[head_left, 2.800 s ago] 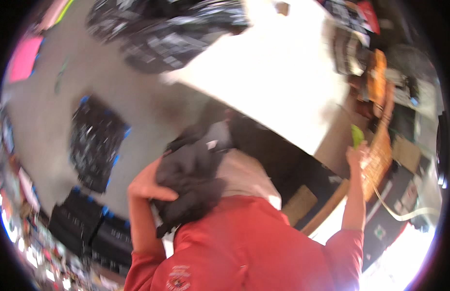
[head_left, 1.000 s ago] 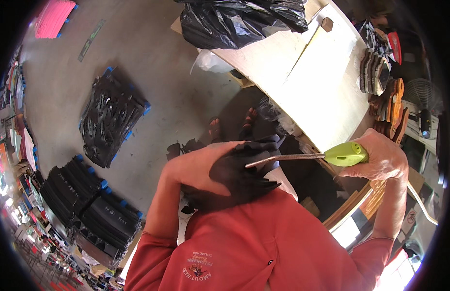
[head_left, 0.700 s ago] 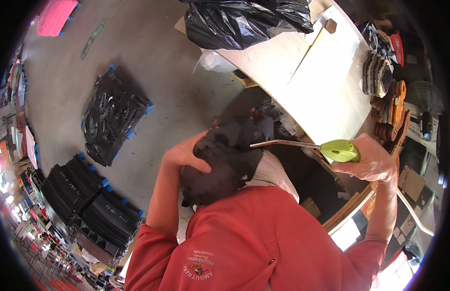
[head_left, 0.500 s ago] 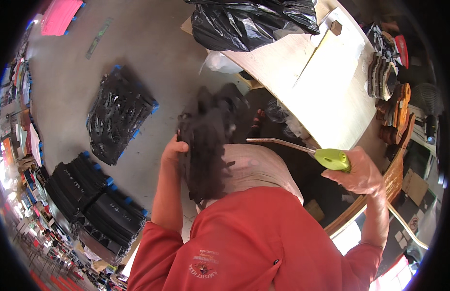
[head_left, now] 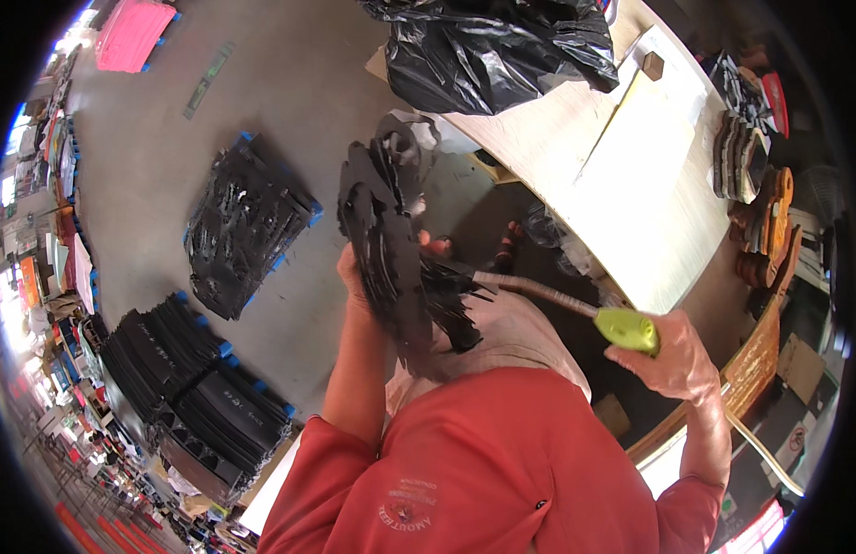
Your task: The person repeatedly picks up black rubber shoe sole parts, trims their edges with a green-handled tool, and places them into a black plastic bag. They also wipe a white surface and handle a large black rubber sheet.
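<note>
A bundle of thin black curved sheets with ragged strips point(head_left: 383, 226) is gripped in my left hand point(head_left: 352, 275), held upright in front of my lap. Fingertips show at its far side, while the rest of the hand is behind the sheets. My right hand point(head_left: 672, 358) is closed around the yellow-green handle of a tool with a long bent metal rod point(head_left: 627, 330). The rod's end reaches the ragged strips at the bundle's right side. Whether the tip touches them, and its shape, I cannot tell.
A pale table point(head_left: 668, 212) stands at the right, bearing a black plastic bag point(head_left: 502, 55) and a small wooden block point(head_left: 652, 65). On the floor at left lie a heap of black pieces point(head_left: 248, 222) and stacked black sheets point(head_left: 192, 397). A pink stack point(head_left: 132, 35) is farther off.
The black bundle, blurred before, has risen and swung more upright in my left hand. The rod's end now meets its strips instead of standing apart. The whole view has shifted slightly.
</note>
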Demonstrator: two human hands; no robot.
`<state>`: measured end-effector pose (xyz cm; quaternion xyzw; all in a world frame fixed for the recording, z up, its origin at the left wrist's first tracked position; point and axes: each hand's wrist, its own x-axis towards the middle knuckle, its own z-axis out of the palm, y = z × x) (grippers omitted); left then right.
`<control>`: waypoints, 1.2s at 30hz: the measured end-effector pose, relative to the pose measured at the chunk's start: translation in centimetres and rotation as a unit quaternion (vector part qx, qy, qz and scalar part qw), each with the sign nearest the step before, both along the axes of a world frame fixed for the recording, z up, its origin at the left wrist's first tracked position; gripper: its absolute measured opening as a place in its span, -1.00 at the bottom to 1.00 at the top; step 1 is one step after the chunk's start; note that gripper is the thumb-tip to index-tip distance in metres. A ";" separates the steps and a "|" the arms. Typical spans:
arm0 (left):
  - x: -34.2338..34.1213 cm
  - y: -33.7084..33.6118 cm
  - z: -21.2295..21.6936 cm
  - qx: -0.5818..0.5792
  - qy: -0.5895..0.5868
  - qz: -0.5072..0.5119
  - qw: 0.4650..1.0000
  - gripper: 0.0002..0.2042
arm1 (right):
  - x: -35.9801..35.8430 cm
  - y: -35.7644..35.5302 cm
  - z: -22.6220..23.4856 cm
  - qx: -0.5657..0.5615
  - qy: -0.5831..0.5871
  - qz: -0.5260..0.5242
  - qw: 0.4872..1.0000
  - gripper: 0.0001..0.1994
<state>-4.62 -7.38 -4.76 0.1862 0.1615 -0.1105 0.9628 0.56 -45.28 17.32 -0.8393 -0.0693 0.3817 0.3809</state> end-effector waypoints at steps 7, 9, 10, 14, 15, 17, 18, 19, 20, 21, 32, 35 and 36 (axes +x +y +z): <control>0.3 -1.9 -0.2 -0.271 -0.076 -0.063 0.957 -0.23 | 0.9 -0.2 0.5 -0.068 0.075 0.097 0.990 -0.76; 0.1 -2.2 0.5 -0.219 -0.031 -0.064 0.973 -0.19 | 1.0 -0.2 0.7 -0.088 0.092 0.124 0.984 -0.74; 0.1 -2.3 0.7 -0.191 -0.001 -0.065 0.979 -0.15 | 1.1 -0.3 0.7 -0.084 0.075 0.078 0.991 -0.72; 0.4 -2.4 1.0 -0.213 -0.048 -0.098 0.971 -0.12 | 1.4 -0.7 0.6 -0.055 0.034 0.002 0.998 -0.69; 0.5 -2.3 0.9 -0.213 -0.056 -0.097 0.971 -0.11 | 1.5 -0.8 0.5 -0.054 0.035 0.008 0.998 -0.70; 0.3 -2.0 0.7 -0.202 -0.051 -0.100 0.973 -0.08 | 1.4 -0.9 0.3 -0.049 0.029 0.031 0.998 -0.73; 0.2 -1.8 0.6 -0.191 -0.038 -0.102 0.976 -0.07 | 1.3 -0.9 0.1 -0.045 0.024 0.049 0.998 -0.74; -0.1 -1.7 0.6 -0.185 -0.020 -0.096 0.978 -0.06 | 1.2 -0.9 0.0 -0.032 0.018 0.065 0.997 -0.75; -0.3 -1.5 0.5 -0.182 -0.015 -0.107 0.977 -0.04 | 1.1 -0.9 -0.1 -0.042 0.033 0.068 0.996 -0.76; -0.6 -1.4 0.4 -0.185 -0.007 -0.108 0.977 -0.03 | 0.9 -0.9 -0.2 -0.044 0.048 0.069 0.995 -0.77; -1.2 -1.6 0.0 -0.171 -0.014 -0.168 0.971 -0.05 | 0.7 -1.3 -0.1 -0.034 0.092 0.130 0.987 -0.71; -1.4 -1.3 0.5 -0.153 -0.002 -0.165 0.974 -0.08 | 1.3 -2.8 -0.3 -0.064 0.111 0.093 0.987 -0.66; -1.3 -1.3 0.6 -0.147 -0.001 -0.163 0.976 -0.09 | 1.6 -3.6 -0.6 -0.133 0.193 0.018 0.972 -0.62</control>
